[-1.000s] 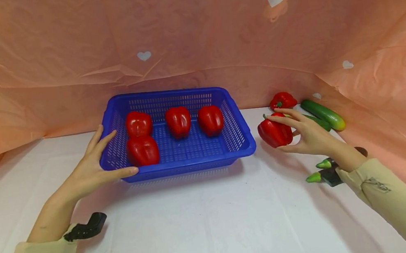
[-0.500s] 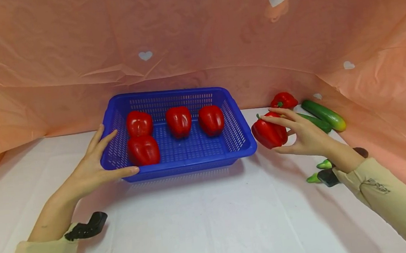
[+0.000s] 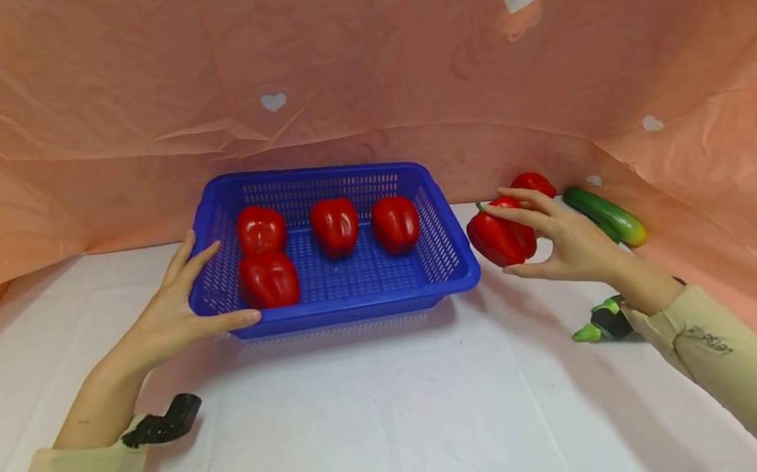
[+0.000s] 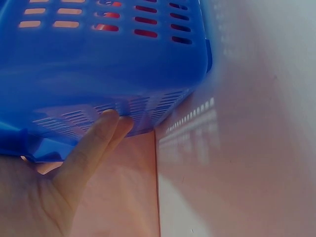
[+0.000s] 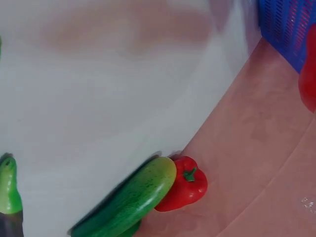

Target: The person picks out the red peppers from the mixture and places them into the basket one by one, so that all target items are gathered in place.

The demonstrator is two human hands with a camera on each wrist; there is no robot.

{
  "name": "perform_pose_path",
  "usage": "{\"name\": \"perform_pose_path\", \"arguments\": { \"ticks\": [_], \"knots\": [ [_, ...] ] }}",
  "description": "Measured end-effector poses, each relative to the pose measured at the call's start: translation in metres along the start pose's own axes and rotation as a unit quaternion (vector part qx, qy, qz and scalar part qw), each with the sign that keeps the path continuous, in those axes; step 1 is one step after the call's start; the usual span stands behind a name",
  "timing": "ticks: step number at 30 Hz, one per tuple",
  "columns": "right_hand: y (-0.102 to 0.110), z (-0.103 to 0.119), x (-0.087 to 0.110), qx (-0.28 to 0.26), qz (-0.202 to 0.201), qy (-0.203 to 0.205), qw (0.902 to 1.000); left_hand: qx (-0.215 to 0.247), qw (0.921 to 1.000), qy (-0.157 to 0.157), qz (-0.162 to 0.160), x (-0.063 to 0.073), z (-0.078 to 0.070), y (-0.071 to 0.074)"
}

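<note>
My left hand (image 3: 175, 311) holds the left end of a blue plastic basket (image 3: 359, 311), its thumb along the front rim and its fingers at the left side. In the left wrist view, fingers (image 4: 94, 140) reach against the slotted wall. Several red bell peppers (image 3: 334, 227) lie inside the basket. Just right of the basket's right rim, my right hand (image 3: 569, 243) grips another red bell pepper (image 3: 499, 235) between thumb and fingers, its green stem pointing up. That pepper shows only partly at the right edge of the right wrist view.
Behind the right hand lie one more red bell pepper (image 5: 185, 185) and green cucumbers (image 5: 131, 197), against the orange cloth backdrop (image 3: 359, 53). Eggplants (image 3: 610, 319) with green caps lie partly under the right wrist. White cloth (image 3: 369, 414) covers the table.
My right hand has carried the bell pepper left towards the basket and, most recently, slightly up. The left hand and the basket stay in place.
</note>
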State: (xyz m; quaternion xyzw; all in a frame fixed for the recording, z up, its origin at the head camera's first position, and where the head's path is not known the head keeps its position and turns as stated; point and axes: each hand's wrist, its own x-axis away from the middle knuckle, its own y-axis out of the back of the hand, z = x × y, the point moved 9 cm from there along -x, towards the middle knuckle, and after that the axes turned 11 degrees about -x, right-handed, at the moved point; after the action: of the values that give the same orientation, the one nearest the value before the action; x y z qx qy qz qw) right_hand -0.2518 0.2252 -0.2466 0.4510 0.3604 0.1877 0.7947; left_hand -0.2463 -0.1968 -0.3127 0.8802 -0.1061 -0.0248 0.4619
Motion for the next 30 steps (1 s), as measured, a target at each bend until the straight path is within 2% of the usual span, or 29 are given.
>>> {"name": "perform_pose_path", "arguments": {
  "ticks": [14,26,30],
  "knots": [
    [0.007,0.007,-0.015,-0.005,-0.008,0.012,0.9999,0.001,1.0000,0.002,0.001,0.001,0.000,0.000],
    [0.010,0.022,-0.037,-0.010,-0.020,0.030,0.9993,0.002,1.0000,0.005,-0.001,0.002,-0.001,0.001],
    [0.008,0.025,-0.044,-0.028,-0.019,0.027,0.9991,0.001,1.0000,0.005,0.000,0.001,0.000,0.000]
  ]
}}
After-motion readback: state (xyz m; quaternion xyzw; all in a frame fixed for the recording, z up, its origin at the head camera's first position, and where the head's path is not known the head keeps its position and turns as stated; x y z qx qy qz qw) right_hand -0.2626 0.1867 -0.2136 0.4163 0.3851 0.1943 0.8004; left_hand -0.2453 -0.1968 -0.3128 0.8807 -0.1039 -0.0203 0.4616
